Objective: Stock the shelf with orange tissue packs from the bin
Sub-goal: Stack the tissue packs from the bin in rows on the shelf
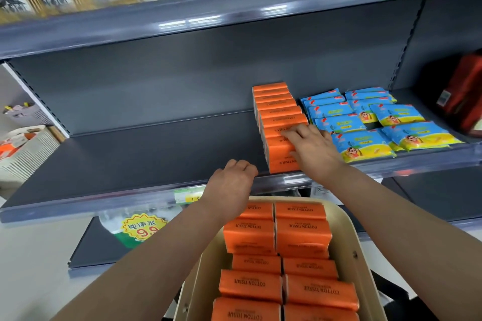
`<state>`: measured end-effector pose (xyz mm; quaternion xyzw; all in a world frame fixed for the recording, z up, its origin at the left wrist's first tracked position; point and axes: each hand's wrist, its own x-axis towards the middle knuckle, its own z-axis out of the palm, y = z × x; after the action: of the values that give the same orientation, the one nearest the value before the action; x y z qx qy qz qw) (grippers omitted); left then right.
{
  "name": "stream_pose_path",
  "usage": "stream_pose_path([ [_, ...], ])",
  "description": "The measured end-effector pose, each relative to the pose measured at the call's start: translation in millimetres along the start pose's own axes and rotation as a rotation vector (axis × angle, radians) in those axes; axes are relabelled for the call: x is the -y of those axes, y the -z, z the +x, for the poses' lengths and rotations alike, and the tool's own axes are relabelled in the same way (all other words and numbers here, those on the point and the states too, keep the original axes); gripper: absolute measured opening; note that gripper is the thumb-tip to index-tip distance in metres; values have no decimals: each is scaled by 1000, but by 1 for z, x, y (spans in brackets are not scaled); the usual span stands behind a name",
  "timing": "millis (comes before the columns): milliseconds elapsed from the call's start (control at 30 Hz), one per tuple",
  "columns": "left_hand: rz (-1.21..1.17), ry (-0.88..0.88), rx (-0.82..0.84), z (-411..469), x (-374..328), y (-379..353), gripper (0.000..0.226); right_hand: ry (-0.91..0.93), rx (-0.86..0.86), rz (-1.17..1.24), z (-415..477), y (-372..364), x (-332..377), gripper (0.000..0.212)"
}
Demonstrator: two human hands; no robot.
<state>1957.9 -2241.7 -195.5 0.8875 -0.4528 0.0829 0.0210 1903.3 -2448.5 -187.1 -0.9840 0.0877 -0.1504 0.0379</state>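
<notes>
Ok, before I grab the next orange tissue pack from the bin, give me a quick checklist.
1. The orange row stands beside the blue packs: ok.
2. The shelf has bare space left of it: ok.
3. The bin holds orange packs: ok.
4. The right hand free: not ok, it rests on the row's front packs.
5. The left hand empty: cannot tell, fingers curled, palm hidden.

tissue packs (280,125) on shelf (130,164), wipes (365,122) to their right, bin (365,268) in front.
</notes>
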Motion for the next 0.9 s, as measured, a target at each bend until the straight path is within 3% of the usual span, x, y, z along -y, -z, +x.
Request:
stream_pose_path([
  [367,-46,85,-7,-20,-3,0,35,40,-107,52,-51,6,9,43],
  [667,-165,152,69,-56,-19,-20,36,29,105,67,-131,-26,28,41],
  [900,-200,187,109,-78,-15,-26,39,-30,218,10,-144,-39,39,43],
])
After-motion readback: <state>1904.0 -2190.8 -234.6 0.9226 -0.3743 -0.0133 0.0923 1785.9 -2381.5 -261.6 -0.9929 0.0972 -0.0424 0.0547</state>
